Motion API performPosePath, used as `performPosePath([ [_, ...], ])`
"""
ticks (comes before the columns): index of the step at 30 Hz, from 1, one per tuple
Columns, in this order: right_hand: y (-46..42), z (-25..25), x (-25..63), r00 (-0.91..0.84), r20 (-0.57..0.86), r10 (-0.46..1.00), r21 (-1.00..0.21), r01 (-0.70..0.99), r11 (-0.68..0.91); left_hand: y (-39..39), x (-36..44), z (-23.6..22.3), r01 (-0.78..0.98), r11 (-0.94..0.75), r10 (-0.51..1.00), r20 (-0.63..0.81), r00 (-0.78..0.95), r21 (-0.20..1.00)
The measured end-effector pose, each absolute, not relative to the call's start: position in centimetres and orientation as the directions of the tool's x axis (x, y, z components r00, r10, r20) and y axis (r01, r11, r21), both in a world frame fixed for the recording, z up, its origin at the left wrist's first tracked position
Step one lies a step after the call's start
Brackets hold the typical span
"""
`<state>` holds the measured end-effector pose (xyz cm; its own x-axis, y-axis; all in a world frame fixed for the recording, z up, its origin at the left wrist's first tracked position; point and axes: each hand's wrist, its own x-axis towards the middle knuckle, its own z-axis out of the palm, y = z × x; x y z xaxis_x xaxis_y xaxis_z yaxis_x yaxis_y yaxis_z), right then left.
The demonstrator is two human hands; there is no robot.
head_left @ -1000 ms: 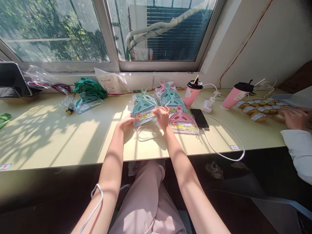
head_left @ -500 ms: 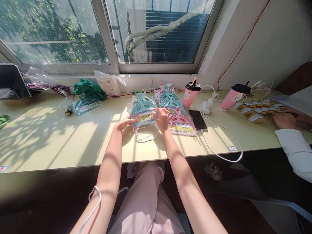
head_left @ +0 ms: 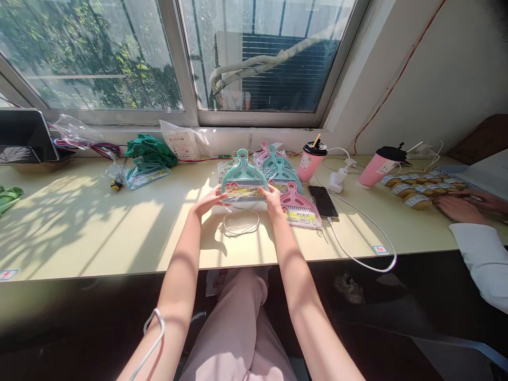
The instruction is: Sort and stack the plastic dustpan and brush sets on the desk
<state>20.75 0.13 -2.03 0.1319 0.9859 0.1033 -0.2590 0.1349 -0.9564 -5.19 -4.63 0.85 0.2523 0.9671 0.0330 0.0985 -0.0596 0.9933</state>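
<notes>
Between my two hands is a teal mini dustpan and brush set point(head_left: 243, 177) with a printed label, its looped handle pointing away from me. My left hand point(head_left: 210, 201) pinches its left edge, and my right hand point(head_left: 272, 199) grips the right edge. Behind it lie more wrapped sets, partly hidden. Just right of my right hand rests a pink dustpan set point(head_left: 298, 207), with another teal set point(head_left: 281, 172) behind it. A thin white cord loop point(head_left: 241, 222) lies on the table below the held set.
A black phone point(head_left: 323, 201) on a white cable, two pink cups point(head_left: 311, 161) and a charger point(head_left: 336, 180) stand to the right. Farther right, another person's hands point(head_left: 460, 209) touch wrapped round items point(head_left: 416, 201). At left are green cloth point(head_left: 148, 150) and a dustpan set point(head_left: 147, 176).
The teal set has been raised slightly and shifted right. My right hand has moved from the front of its label to its right edge. The view has tilted a little.
</notes>
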Motion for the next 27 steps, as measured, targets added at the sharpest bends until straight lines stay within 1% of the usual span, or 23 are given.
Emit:
performPosePath([
  [2,0.3,-2.1,20.9,0.204,0.074,0.976,-0.952,-0.277,0.130,-4.8,-4.4,1.1,0.059,-0.089,0.934,0.063,0.352,0.994],
  [3,0.4,-2.1,20.9,0.235,0.061,0.970,-0.951,-0.280,0.128,-4.8,-3.9,1.2,0.067,-0.106,0.925,0.074,0.371,0.992],
  [4,0.4,-2.1,20.9,0.260,0.051,0.964,-0.951,-0.281,0.126,-4.8,-3.3,1.2,0.083,-0.132,0.930,0.094,0.356,0.988],
  [5,0.4,-2.0,20.9,0.276,0.045,0.960,-0.953,-0.278,0.124,-4.6,-2.7,1.1,0.098,-0.166,0.943,0.129,0.306,0.981],
  [7,0.2,-1.9,20.8,0.275,0.050,0.960,-0.956,-0.265,0.126,-4.2,-1.8,0.8,0.130,-0.231,0.968,0.214,0.135,0.964],
  [9,-0.2,-1.7,20.6,0.249,0.075,0.966,-0.959,-0.247,0.138,-3.7,-1.3,0.6,0.150,-0.249,0.968,0.253,-0.006,0.957],
  [11,-0.6,-1.4,20.4,0.229,0.099,0.968,-0.958,-0.240,0.155,-3.4,-1.2,0.3,0.128,-0.212,0.974,0.220,-0.049,0.969],
  [14,-1.0,-1.0,20.1,0.209,0.104,0.972,-0.953,-0.258,0.157,-3.2,-1.4,-0.1,0.044,-0.171,0.982,0.174,-0.074,0.984],
  [17,-1.2,-0.8,19.9,0.174,0.110,0.979,-0.953,-0.262,0.154,-2.9,-1.3,-0.6,-0.001,-0.150,0.974,0.147,-0.172,0.989],
  [19,-1.2,-0.9,20.0,0.161,0.109,0.981,-0.952,-0.267,0.150,-2.7,-1.1,-0.9,-0.011,-0.131,0.971,0.126,-0.204,0.991],
  [23,-1.1,-1.2,20.2,0.163,0.122,0.979,-0.956,-0.245,0.160,-2.7,-0.8,-0.8,-0.009,-0.091,0.983,0.089,-0.161,0.996],
  [27,-1.2,-1.6,20.3,0.133,0.177,0.975,-0.951,-0.234,0.205,-3.4,-1.8,-0.2,-0.046,-0.047,0.999,0.047,-0.003,0.998],
])
